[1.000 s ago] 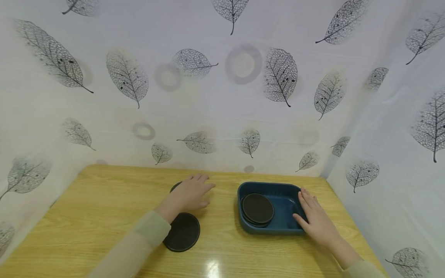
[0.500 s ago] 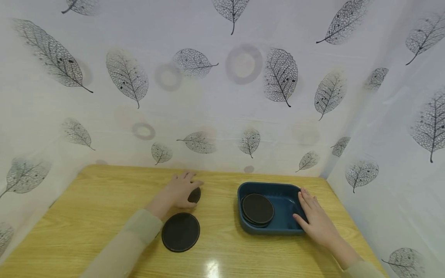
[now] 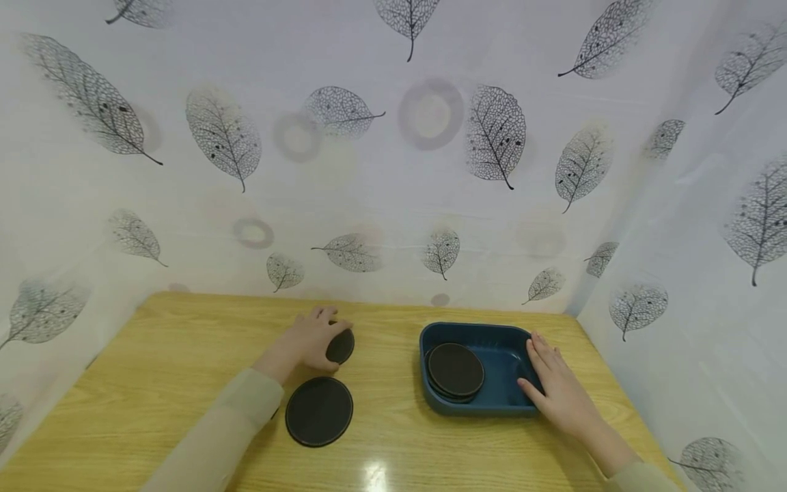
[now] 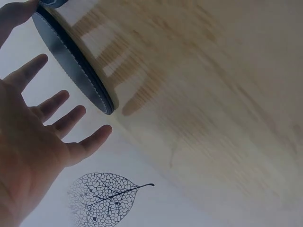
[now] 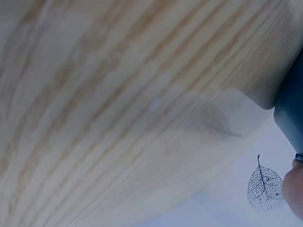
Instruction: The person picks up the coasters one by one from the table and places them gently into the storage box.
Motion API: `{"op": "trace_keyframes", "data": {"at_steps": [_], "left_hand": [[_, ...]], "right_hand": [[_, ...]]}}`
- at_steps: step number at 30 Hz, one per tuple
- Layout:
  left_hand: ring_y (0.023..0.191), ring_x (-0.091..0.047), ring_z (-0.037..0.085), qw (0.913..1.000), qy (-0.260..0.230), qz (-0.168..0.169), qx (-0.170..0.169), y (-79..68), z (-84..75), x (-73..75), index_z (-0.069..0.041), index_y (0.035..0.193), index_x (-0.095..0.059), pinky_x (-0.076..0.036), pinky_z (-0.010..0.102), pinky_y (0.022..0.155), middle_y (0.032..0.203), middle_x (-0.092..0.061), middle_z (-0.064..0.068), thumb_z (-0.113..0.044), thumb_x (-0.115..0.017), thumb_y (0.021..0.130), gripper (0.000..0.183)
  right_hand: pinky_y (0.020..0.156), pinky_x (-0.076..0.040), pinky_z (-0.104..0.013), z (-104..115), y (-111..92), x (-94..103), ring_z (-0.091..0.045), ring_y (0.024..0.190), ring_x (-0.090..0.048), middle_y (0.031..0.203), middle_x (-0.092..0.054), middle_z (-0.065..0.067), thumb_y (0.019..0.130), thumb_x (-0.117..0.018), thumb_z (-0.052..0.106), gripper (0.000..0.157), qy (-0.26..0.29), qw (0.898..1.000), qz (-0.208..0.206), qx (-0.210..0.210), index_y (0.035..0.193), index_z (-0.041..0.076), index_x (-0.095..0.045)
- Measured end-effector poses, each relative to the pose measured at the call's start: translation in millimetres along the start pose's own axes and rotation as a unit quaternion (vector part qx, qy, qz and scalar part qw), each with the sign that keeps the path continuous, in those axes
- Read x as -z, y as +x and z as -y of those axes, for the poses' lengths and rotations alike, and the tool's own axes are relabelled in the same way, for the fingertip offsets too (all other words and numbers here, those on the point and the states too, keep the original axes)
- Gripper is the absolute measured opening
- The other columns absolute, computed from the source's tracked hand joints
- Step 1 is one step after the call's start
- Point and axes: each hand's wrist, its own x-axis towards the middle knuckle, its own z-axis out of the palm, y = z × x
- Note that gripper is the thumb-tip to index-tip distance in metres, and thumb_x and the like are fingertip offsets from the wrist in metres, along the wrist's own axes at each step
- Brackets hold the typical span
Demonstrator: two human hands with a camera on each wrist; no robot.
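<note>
My left hand (image 3: 310, 339) hovers over the far black round coaster (image 3: 341, 346), partly hiding it. In the left wrist view its fingers are spread and fairly straight beside the coaster (image 4: 71, 61), a stitched disc with some thickness; the thumb is right at its edge. A second black coaster (image 3: 320, 411) lies nearer to me, in front of that hand. My right hand (image 3: 559, 391) rests on the right rim of a dark blue rectangular bin (image 3: 486, 410), fingers straight along the rim and thumb over the inside. Black coasters (image 3: 456, 370) lie stacked in the bin's left part.
The wood-grain table (image 3: 184, 369) ends at a pale leaf-print sheet (image 3: 381, 171) at the back and right. A fingertip (image 5: 293, 189) and a corner of the bin (image 5: 291, 106) show at the right wrist view's edge.
My left hand has drawn back left and slightly down, uncovering the near coaster and more of the far one. The right hand and the bin have stayed put.
</note>
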Motion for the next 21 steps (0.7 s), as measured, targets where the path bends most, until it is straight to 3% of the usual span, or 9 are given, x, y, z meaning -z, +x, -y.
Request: {"op": "trace_keyframes", "data": {"at_steps": [3, 5, 10, 11, 15, 18, 21], "left_hand": [[0.145, -0.043, 0.050, 0.9999, -0.012, 0.010, 0.006, 0.3, -0.4, -1.1, -0.016, 0.154, -0.055, -0.042, 0.076, 0.108, 0.157, -0.043, 0.026, -0.038, -0.088, 0.079, 0.084], [0.144, -0.043, 0.049, 0.9997, -0.016, 0.014, 0.008, 0.6, -0.4, -2.5, -0.017, 0.154, -0.054, -0.042, 0.075, 0.108, 0.157, -0.043, 0.025, -0.037, -0.086, 0.079, 0.084], [0.141, -0.046, 0.047, 0.9998, -0.010, 0.016, 0.003, 0.7, 0.7, -4.7, -0.017, 0.154, -0.055, -0.045, 0.072, 0.106, 0.153, -0.046, 0.023, -0.038, -0.082, 0.077, 0.085], [0.139, -0.047, 0.046, 0.9999, -0.008, 0.015, 0.000, 0.9, 0.7, -4.8, -0.017, 0.153, -0.055, -0.046, 0.071, 0.105, 0.152, -0.047, 0.023, -0.038, -0.083, 0.076, 0.084], [0.135, -0.050, 0.045, 0.9999, 0.001, 0.013, -0.010, 1.9, 0.9, -6.3, -0.015, 0.153, -0.055, -0.048, 0.069, 0.103, 0.148, -0.050, 0.022, -0.039, -0.083, 0.076, 0.084], [0.135, -0.051, 0.044, 0.9999, 0.002, 0.012, -0.011, 3.2, 1.8, -8.9, -0.015, 0.153, -0.055, -0.048, 0.068, 0.103, 0.148, -0.050, 0.022, -0.039, -0.082, 0.077, 0.085], [0.134, -0.051, 0.044, 0.9999, 0.006, 0.010, -0.010, 3.9, 2.5, -10.6, -0.016, 0.153, -0.055, -0.048, 0.068, 0.103, 0.148, -0.051, 0.022, -0.040, -0.082, 0.076, 0.085]], "right_hand": [[0.126, 0.012, -0.013, -1, 0, -0.3, -0.009, 0.166, 0.001, 0.167, -0.033, -0.032, 0.101, -0.069, 0.028, 0.076, -0.004, 1.000, -0.007, 0.008, 0.156, -0.015, -0.039], [0.125, 0.012, -0.012, -1, 0, -0.7, -0.003, 0.164, 0.004, 0.168, -0.033, -0.032, 0.101, -0.069, 0.027, 0.076, -0.005, 1.000, -0.009, 0.009, 0.156, -0.015, -0.039], [0.127, 0.011, -0.014, 0, 0, -1.1, -0.031, 0.166, -0.017, 0.169, -0.032, -0.031, 0.101, -0.069, 0.028, 0.076, -0.003, 1.000, -0.005, 0.001, 0.157, -0.014, -0.038], [0.127, 0.011, -0.015, 0, 0, -0.9, -0.033, 0.165, -0.020, 0.169, -0.032, -0.030, 0.101, -0.069, 0.028, 0.076, -0.003, 1.000, -0.005, 0.000, 0.157, -0.014, -0.038], [0.127, 0.011, -0.014, 0, -1, -0.2, -0.021, 0.167, -0.009, 0.169, -0.031, -0.030, 0.101, -0.069, 0.027, 0.076, -0.001, 1.000, -0.003, 0.002, 0.157, -0.014, -0.038], [0.127, 0.012, -0.014, 0, -1, -0.1, -0.026, 0.167, -0.012, 0.169, -0.031, -0.030, 0.101, -0.069, 0.027, 0.076, 0.000, 1.000, -0.002, 0.001, 0.157, -0.014, -0.038], [0.127, 0.011, -0.014, 1, -1, -0.3, -0.038, 0.163, -0.024, 0.169, -0.031, -0.031, 0.102, -0.069, 0.028, 0.076, 0.000, 1.000, -0.001, -0.001, 0.157, -0.014, -0.038]]}}
